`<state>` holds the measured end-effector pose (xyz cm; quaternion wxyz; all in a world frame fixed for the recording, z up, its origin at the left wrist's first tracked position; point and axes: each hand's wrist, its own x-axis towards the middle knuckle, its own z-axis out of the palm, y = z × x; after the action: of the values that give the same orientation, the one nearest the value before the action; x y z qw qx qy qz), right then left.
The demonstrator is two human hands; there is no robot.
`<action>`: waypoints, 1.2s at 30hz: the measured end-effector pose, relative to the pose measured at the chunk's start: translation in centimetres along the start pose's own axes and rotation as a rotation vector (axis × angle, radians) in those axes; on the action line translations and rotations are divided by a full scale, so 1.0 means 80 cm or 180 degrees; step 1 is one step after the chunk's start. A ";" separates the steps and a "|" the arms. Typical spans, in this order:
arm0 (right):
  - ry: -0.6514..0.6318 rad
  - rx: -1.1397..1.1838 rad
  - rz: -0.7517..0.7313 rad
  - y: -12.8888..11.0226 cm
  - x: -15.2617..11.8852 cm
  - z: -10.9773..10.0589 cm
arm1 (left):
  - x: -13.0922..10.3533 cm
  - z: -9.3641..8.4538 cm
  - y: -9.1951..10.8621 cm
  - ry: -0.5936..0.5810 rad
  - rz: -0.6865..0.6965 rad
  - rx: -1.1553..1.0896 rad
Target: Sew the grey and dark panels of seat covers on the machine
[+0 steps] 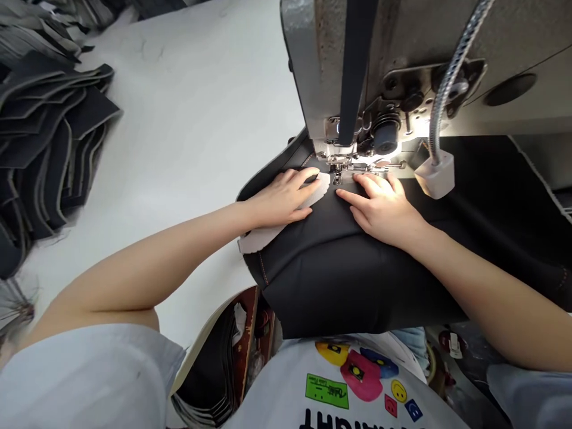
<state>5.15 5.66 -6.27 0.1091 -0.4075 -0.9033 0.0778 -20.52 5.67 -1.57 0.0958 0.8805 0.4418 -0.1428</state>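
A large black leather-like piece (339, 280) with orange stitch lines lies under the sewing machine (317, 65) and drapes over the table's front edge. My left hand (286, 196) rests on it, fingers spread, pressing down a pale strip (263, 238) whose ribbed end reaches near the presser foot (338, 173). Just right of the foot, my right hand (384, 208) lies on the black piece with its fingers stretched out toward the needle area. Neither hand grips anything. Part of the pale strip is hidden beneath my left hand.
Stacks of dark cut pieces (49, 131) lie on the white table (187, 107) at the left. A lamp head (435, 174) on a flexible metal neck hangs close by my right hand. More black pieces (210, 369) sit below the table's front edge.
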 end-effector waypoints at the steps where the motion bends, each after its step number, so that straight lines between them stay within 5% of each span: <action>1: 0.0007 -0.0062 0.0018 -0.001 -0.001 0.000 | 0.002 0.000 0.000 0.0024 0.0049 -0.0041; 8: -0.0172 -0.0021 -0.0135 0.013 0.005 -0.003 | 0.020 0.002 0.000 0.0176 0.0343 -0.0056; 23: -0.0603 -0.0215 -0.0021 0.030 0.026 -0.020 | 0.026 0.001 0.005 0.0123 0.0103 -0.0066; 36: -0.0198 0.0067 -0.0141 0.060 0.026 0.000 | 0.036 0.004 0.010 0.0291 0.0095 -0.0175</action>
<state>7.27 10.41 -7.09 0.0869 -0.3836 -0.9142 0.0974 -18.31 7.26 -2.80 0.1018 0.8896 0.4364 -0.0888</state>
